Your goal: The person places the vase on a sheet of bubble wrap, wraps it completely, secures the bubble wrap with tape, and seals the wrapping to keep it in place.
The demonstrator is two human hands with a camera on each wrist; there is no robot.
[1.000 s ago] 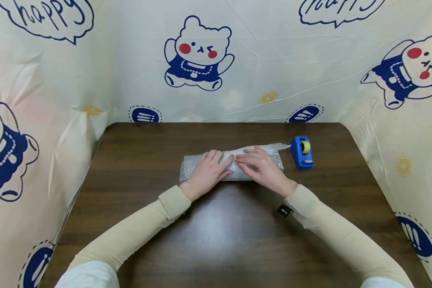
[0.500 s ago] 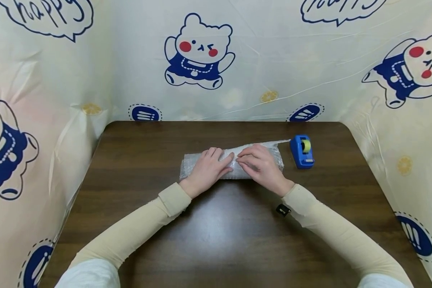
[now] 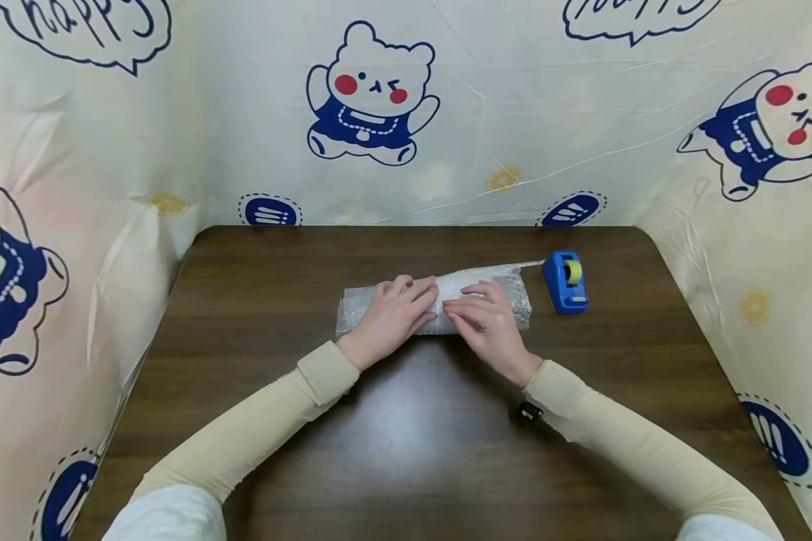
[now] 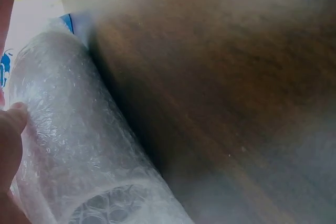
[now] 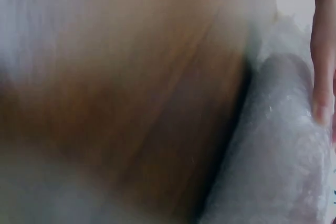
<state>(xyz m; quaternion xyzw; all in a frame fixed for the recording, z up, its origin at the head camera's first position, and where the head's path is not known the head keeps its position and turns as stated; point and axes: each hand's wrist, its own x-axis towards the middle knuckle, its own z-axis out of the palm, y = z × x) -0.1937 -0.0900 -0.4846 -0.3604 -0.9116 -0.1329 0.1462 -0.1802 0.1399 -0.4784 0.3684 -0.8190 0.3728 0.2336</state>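
Note:
A clear bubble wrap roll (image 3: 517,297) lies across the table's far half in the head view. My left hand (image 3: 394,312) rests on its middle, fingers laid over the top. In the left wrist view, the thumb (image 4: 13,121) touches the film. My right hand (image 3: 490,323) is just to the right, its thumb and fingertips close together on the wrap. Whether they pinch an edge or only press is too small to tell. The right wrist view shows the roll (image 5: 273,145) lengthwise. A thin corner of film reaches towards a blue tape dispenser (image 3: 565,282).
The dispenser, with a yellow-green tape core, stands just beyond the roll's right end. Under everything is a dark wooden table (image 3: 406,436). Its back and sides are bordered by a pale printed curtain (image 3: 257,113).
My right hand has shifted slightly down and left, its wrist drawn nearer to me. My left fingers have moved closer together on the wrap. The roll has hardly moved.

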